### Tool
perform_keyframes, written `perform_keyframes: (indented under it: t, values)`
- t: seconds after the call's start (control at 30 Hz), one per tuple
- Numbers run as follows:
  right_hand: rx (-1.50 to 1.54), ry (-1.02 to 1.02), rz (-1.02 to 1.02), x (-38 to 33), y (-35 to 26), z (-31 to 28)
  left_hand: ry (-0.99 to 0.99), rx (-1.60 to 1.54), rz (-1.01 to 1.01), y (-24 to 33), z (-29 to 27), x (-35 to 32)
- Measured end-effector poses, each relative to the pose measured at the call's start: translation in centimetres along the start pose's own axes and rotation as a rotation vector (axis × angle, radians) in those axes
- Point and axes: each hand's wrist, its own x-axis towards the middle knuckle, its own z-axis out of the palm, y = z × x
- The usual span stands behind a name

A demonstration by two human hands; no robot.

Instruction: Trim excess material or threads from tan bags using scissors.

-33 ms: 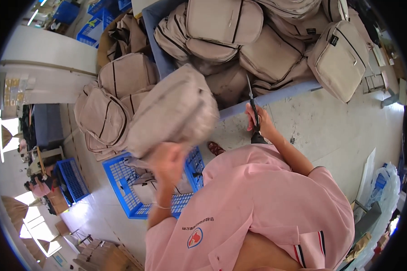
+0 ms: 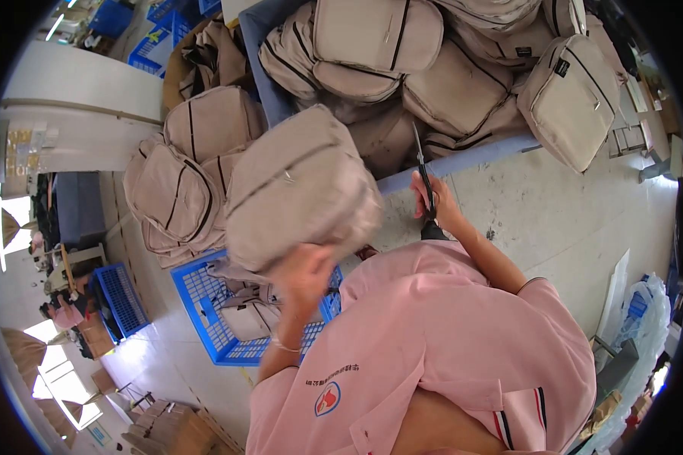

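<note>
Nothing has shifted since the earlier frame: the beige bag [image 2: 300, 189] is still raised in the left hand [image 2: 305, 274] and the scissors [image 2: 425, 182] are still upright in the right hand [image 2: 442, 205].

At nine o'clock a heap of bags [image 2: 182, 174] lies on the floor, soft beige cloth with dark zip lines. Just below it, toward seven o'clock, a blue crate [image 2: 205, 318] of open plastic grid holds more folded beige cloth.

The held bag sits just left of centre, blurred, a rounded rectangle of plain woven fabric with one zip running across it. Its long axis runs from eight o'clock up to two o'clock. The left hand's fingers press up under its lower edge, gripping it; single fingers cannot be told apart through the blur.

Right of centre, the right hand's fingers are closed around the dark handles of the scissors, whose thin blades point to twelve o'clock, toward the blue table edge [image 2: 463, 161]. Behind that edge, from twelve to two o'clock, a pile of bags [image 2: 463, 83] is stacked high.
</note>
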Motion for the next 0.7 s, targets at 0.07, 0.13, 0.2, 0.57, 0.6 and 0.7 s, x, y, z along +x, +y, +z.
perform_keyframes:
  t: [0.07,0.13,0.2,0.57,0.6,0.7]
  values:
    - [0.017,-0.041,-0.046,-0.5,-0.5,0.9,-0.168,0.055,-0.066,-0.7,6.4,-6.1]
    - [-0.11,-0.085,-0.028,-0.5,-0.7,1.4,-0.224,0.129,-0.039,-1.6,10.3,-8.4]
    - [-0.073,-0.084,0.04,-0.9,-0.6,2.5,-0.232,-0.089,-0.343,-2.3,11.9,-9.5]
    - [-0.38,-0.017,-0.107,-0.1,2.8,5.4,-0.21,-0.452,-0.313,-3.5,11.3,-9.3]
    - [-0.321,-0.03,-0.067,-0.2,2.6,5.4,-0.051,-0.379,-0.39,-3.0,10.0,-9.4]
    - [-0.222,-0.007,-0.066,-0.3,2.8,5.2,0.445,-0.05,-0.428,-4.1,6.6,-7.1]
